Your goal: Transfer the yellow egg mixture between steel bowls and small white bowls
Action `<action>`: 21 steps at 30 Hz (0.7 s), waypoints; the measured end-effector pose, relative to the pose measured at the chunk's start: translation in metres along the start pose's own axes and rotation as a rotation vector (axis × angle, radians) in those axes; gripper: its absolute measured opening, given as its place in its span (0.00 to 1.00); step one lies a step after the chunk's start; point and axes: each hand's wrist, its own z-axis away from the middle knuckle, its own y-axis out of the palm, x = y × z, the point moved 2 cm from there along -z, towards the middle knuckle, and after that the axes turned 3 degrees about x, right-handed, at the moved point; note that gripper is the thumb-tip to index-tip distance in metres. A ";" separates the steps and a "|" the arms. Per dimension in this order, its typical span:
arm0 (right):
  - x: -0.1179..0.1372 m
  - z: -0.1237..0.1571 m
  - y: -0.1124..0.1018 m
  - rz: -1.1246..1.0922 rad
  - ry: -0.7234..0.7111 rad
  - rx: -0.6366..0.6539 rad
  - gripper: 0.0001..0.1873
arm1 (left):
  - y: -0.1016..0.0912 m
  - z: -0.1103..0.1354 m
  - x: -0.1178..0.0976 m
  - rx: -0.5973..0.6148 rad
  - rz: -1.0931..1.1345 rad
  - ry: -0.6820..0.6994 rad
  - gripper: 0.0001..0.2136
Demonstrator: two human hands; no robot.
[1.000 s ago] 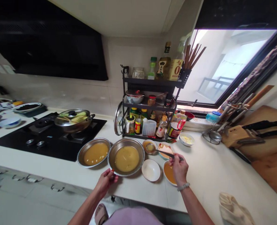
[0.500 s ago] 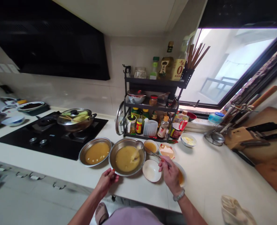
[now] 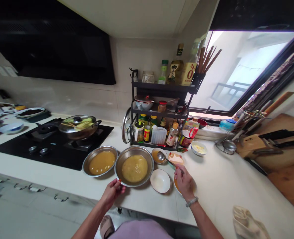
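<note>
My left hand [image 3: 114, 192] pinches the near left rim of a metal bowl [image 3: 119, 166] of yellowish liquid, where small bubbles float. My right hand [image 3: 184, 181] is closed round the handle of a metal spoon [image 3: 161, 155]. The spoon's head is over a small bowl [image 3: 155, 160] with yellow-brown liquid; whether it touches the liquid I cannot tell. Below the spoon lies a white bowl [image 3: 160, 181] with a little pale residue. Another bowl of orange-brown liquid [image 3: 178, 186] is partly hidden under my right hand. A second metal bowl [image 3: 86, 162] of brownish liquid stands to the left.
A lidded pan [image 3: 78, 129] sits on the black stove [image 3: 54, 152]. Behind the bowls rises a black rack [image 3: 159, 114] of bottles and jars. A small bowl of chopped pale food [image 3: 199, 148], a knife block [image 3: 248, 146] and a cloth [image 3: 248, 222] are on the right.
The spoon in my right hand has moved right, from over the metal bowl to over the small bowl of yellow-brown liquid. My left hand stays at the metal bowl's rim.
</note>
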 end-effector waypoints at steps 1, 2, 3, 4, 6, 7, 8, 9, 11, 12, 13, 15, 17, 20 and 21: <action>-0.002 0.001 0.002 -0.008 0.027 -0.006 0.18 | 0.000 0.000 0.000 -0.003 -0.001 0.001 0.18; -0.004 0.001 0.003 -0.031 0.065 -0.016 0.19 | 0.000 0.000 0.000 -0.004 -0.001 0.002 0.18; -0.006 0.001 0.004 -0.070 0.114 -0.033 0.20 | 0.000 0.000 0.000 -0.005 0.001 0.004 0.19; -0.007 0.000 0.005 -0.118 0.173 -0.058 0.21 | 0.000 0.000 0.000 -0.005 0.002 0.007 0.18; -0.010 -0.003 0.005 -0.224 0.285 -0.130 0.21 | 0.001 0.001 -0.001 -0.005 0.002 0.009 0.18; -0.011 -0.005 0.004 -0.270 0.328 -0.172 0.20 | 0.001 0.001 -0.001 -0.007 0.001 0.009 0.18; -0.012 -0.007 0.002 -0.305 0.361 -0.208 0.19 | 0.001 0.001 -0.001 -0.010 -0.001 0.008 0.18; -0.013 -0.009 0.000 -0.333 0.385 -0.238 0.18 | 0.001 0.002 -0.001 -0.013 -0.002 0.007 0.17; -0.014 -0.011 -0.003 -0.372 0.413 -0.278 0.16 | 0.002 0.002 -0.002 -0.017 0.000 0.008 0.17; -0.014 -0.012 -0.005 -0.385 0.420 -0.287 0.16 | 0.002 0.002 -0.002 -0.018 0.002 0.009 0.18; -0.014 -0.012 -0.006 -0.394 0.424 -0.293 0.16 | 0.002 0.002 -0.002 -0.019 0.003 0.009 0.18; -0.012 -0.012 -0.009 -0.410 0.422 -0.299 0.15 | 0.001 0.001 -0.001 -0.021 0.004 0.005 0.18; -0.009 -0.013 -0.011 -0.419 0.415 -0.301 0.15 | 0.001 0.001 -0.001 -0.019 0.000 0.000 0.17; -0.002 -0.014 -0.014 -0.423 0.410 -0.309 0.17 | 0.001 0.001 -0.001 -0.013 -0.004 -0.002 0.17; 0.001 -0.015 -0.015 -0.422 0.409 -0.312 0.17 | 0.001 0.001 -0.001 -0.010 -0.005 -0.004 0.17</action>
